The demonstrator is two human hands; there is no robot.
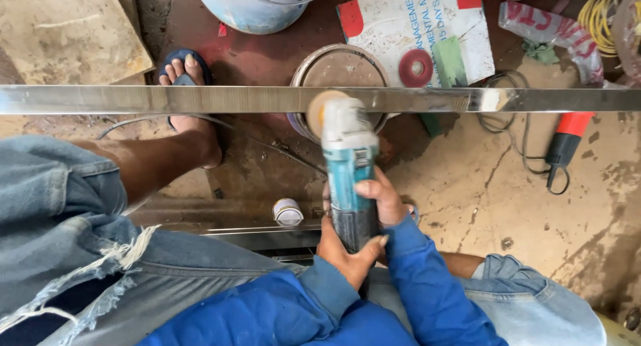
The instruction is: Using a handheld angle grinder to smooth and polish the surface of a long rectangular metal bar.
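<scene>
Both hands, left hand below and right hand above, wrap their fingers around a teal handheld angle grinder, its disc pressed against a long polished steel bar spanning the dusty floor.

A teal grinder is pointing away from the person, its dark rear body lying low between the knees and its pale, dusty head reaching up to a steel bar. A tan disc on the head is touching the bar's near edge. The bar, long, flat and shiny, is running level across the whole view, above the floor, with a brighter patch showing near its right end.
</scene>
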